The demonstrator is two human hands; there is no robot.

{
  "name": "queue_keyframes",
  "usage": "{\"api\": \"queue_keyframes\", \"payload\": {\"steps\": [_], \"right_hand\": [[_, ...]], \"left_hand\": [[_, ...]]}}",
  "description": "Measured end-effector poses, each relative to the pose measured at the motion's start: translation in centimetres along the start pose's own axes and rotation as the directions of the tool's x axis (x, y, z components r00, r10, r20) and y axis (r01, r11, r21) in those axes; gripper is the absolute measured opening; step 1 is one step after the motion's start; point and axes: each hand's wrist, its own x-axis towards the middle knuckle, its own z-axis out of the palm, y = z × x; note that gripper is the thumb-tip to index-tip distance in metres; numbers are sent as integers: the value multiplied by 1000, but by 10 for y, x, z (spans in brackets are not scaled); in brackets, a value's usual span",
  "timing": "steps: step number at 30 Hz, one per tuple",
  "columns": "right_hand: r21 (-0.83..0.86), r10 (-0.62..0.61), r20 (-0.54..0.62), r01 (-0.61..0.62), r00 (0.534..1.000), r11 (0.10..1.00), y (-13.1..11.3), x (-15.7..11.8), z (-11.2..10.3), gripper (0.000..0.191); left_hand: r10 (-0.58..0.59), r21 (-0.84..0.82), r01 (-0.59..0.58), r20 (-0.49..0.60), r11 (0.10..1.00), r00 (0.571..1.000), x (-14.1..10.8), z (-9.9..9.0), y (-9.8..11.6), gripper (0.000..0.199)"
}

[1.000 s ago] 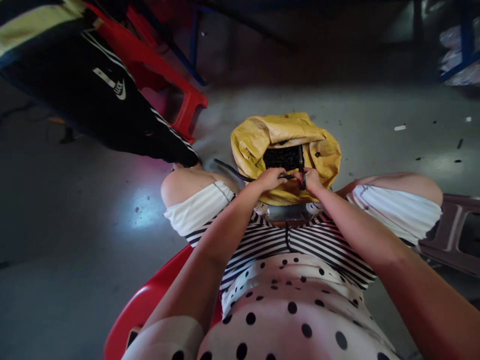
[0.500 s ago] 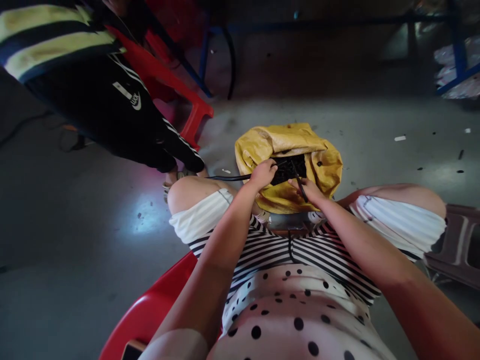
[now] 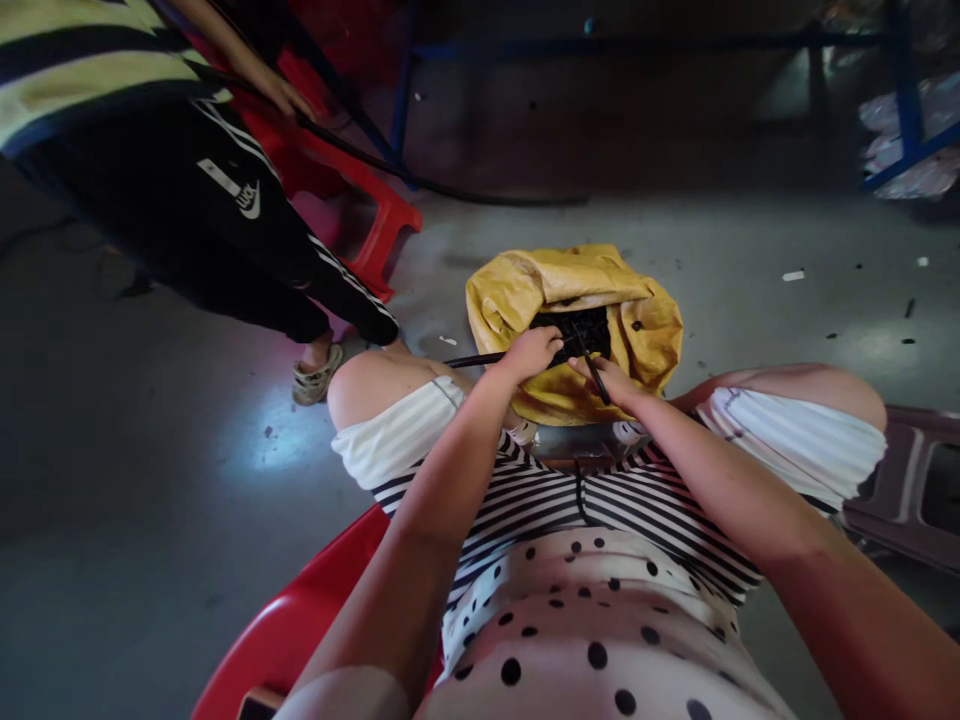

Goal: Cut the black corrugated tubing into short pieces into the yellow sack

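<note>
Both hands meet over the open mouth of a yellow sack (image 3: 525,290) that stands on the floor (image 3: 150,480) between the person's knees. Left hand (image 3: 531,352) is closed around a thin black strip (image 3: 472,359), which runs out from the fist toward 9 o'clock, over the left knee. Right hand (image 3: 611,380) pinches a second black strip (image 3: 595,372) between thumb and fingers; it points toward 11 o'clock, into the sack. Inside the sack lies a dark pile of black pieces (image 3: 581,328), too small to tell what kind. At 10 o'clock another person in black trousers (image 3: 217,230) stands by a red plastic stool (image 3: 375,225), one hand (image 3: 289,100) on a long black hose (image 3: 450,188). The seated person sits on a red chair (image 3: 300,620).
</note>
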Motion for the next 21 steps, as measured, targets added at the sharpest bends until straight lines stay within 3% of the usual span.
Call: {"api": "queue_keyframes", "payload": {"steps": [7, 13, 21], "right_hand": [[28, 64, 115, -68, 991, 997, 6, 1, -2, 82], [53, 35, 87, -40, 996, 998, 8, 4, 0, 81], [-114, 55, 5, -54, 998, 992, 9, 1, 9, 72]], "left_hand": [[-31, 1, 31, 73, 1000, 997, 4, 14, -5, 32], [-46, -19, 47, 62, 999, 997, 5, 16, -5, 33], [-81, 59, 73, 147, 996, 986, 3, 24, -7, 32]]}}
